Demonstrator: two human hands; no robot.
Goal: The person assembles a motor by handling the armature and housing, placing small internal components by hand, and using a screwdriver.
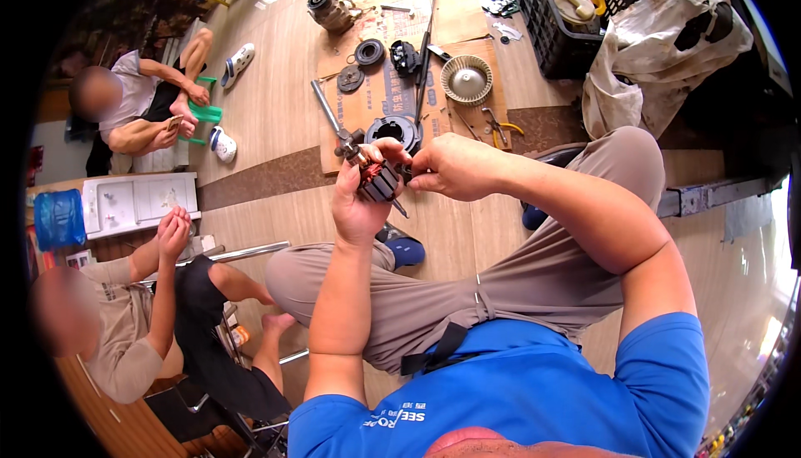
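Note:
My left hand (357,199) is wrapped round a motor armature (380,181) with dark laminations, reddish copper windings and a thin shaft pointing down to the right. Close against its right side is my right hand (455,168), with thumb and fingers pinched together; whatever they hold is hidden. Just beyond my left hand lies a hammer (338,124), its metal handle slanting away to the far left. A round black motor housing (394,131) rests on the cardboard (450,32) right behind my hands.
Further over the cardboard are a silver blower wheel (466,80), a black ring (369,52), a grey disc (350,79) and yellow-handled pliers (506,133). A motor (329,12) stands at its far edge. Black crates (551,41) and a stained sack (667,57) are at right; two people sit at left.

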